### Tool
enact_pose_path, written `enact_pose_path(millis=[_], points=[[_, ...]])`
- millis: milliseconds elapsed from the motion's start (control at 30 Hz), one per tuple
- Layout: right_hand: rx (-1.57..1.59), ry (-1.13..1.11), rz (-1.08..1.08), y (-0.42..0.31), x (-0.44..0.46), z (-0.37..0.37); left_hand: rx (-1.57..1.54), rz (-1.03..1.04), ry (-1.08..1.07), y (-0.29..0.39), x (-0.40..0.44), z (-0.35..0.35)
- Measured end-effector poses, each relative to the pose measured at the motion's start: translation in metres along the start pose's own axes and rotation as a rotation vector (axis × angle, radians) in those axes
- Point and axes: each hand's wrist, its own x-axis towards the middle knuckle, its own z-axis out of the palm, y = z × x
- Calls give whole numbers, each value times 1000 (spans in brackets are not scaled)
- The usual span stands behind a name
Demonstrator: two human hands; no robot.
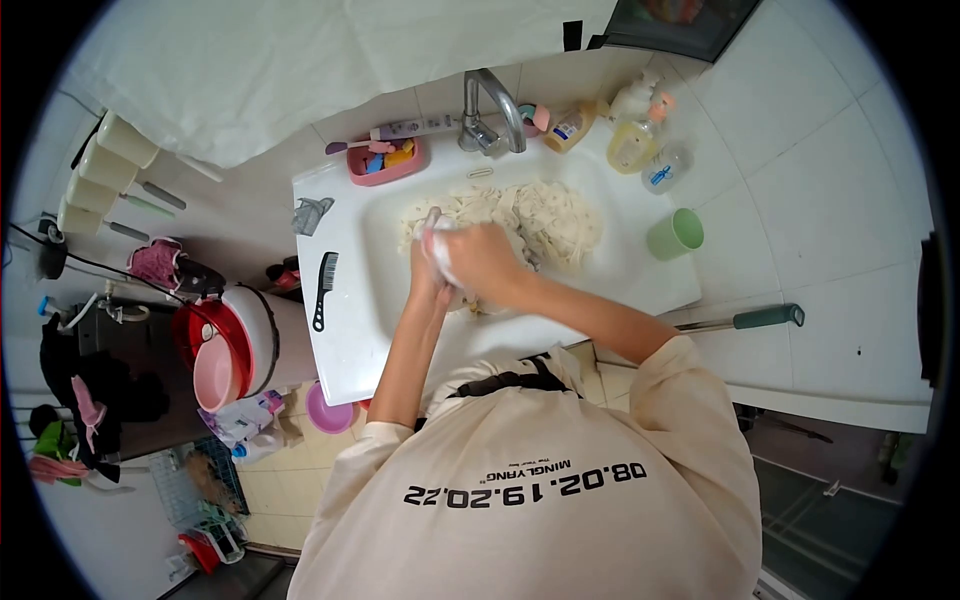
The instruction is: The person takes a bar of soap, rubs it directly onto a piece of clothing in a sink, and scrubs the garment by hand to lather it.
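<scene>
Over the washbasin, my left hand and my right hand press together. Between them is a bunched, bright white thing; whether it is cloth or thick lather I cannot tell. The right fingers are blurred and wrap over it, while the left hand lies against it from the left, fingertips pointing toward the tap. Wet cream fabric with a small pattern lies crumpled in the bowl, partly hidden behind my hands and right forearm.
A tap rises at the back, beside a pink tray of small items. Several bottles, among them a yellow pump bottle, and a green cup stand right. A black comb and grey cloth lie on the left rim.
</scene>
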Motion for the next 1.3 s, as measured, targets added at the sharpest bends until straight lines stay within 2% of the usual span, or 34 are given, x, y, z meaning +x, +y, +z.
enact_pose_path(millis=[33,67,100,133,200,267,300,333,367,400,467,500,533,600,667,700,733,767,800,833,867,900,933,967,1000,1067,1100,1133,1200,1300], points=[[-1,2,4,9,7,-1,152,21,4,1,-3,6],[17,-80,142,26,18,-3,306,39,9,2,-6,10],[34,-164,277,35,24,-4,306,36,8,4,-7,12],[33,-165,276,27,18,-4,326,80,22,6,-7,15],[-27,-58,-32,4,0,-1,345,131,40,7,3,6],[-29,-77,-24,11,3,3,156,1,0,8,11,-7],[-41,-100,-16,18,6,4,160,-4,-6,0,13,-8],[-43,-102,-6,22,9,0,172,136,-27,2,-3,14],[16,-134,107,26,14,-6,179,280,-46,3,-12,27],[74,-164,215,28,18,-10,175,280,-47,3,-8,20],[78,-103,158,9,7,-10,371,206,21,9,8,-5],[47,-108,79,4,1,-7,320,96,-6,9,12,-14],[15,-111,7,1,-3,-4,325,95,-3,12,4,-7],[-2,-65,10,30,11,2,361,98,-49,17,-14,18],[-16,83,222,53,23,9,378,64,-113,9,-7,10],[-12,81,216,59,25,10,401,35,-174,8,-2,4],[167,125,231,64,25,7,399,41,-164,14,-2,2],[343,171,241,70,27,2,545,65,-264,25,0,2],[347,172,230,77,29,-4,693,86,-364,36,1,2],[445,168,349,82,30,-16,915,110,-428,46,1,-2],[541,164,471,87,30,-27,914,112,-424,54,3,-10],[541,164,471,93,30,-34,1114,78,-538,62,5,-19],[574,170,581,100,31,-40,1311,40,-655,69,8,-27],[605,174,692,103,30,-50,1364,-82,-686,78,10,-31],[604,172,695,104,26,-62,1362,-85,-687,85,11,-37],[864,162,392,100,16,-90,1419,-28,-589,100,14,-49],[760,-209,532,119,11,-89,1418,-29,-589,107,16,-57],[760,-210,534,120,8,-91,1451,-25,-545,114,18,-65],[559,-717,408,116,-1,-92,1480,-22,-501,113,22,-78],[488,-812,348,127,-23,-59,1535,41,-457,104,22,-81]])
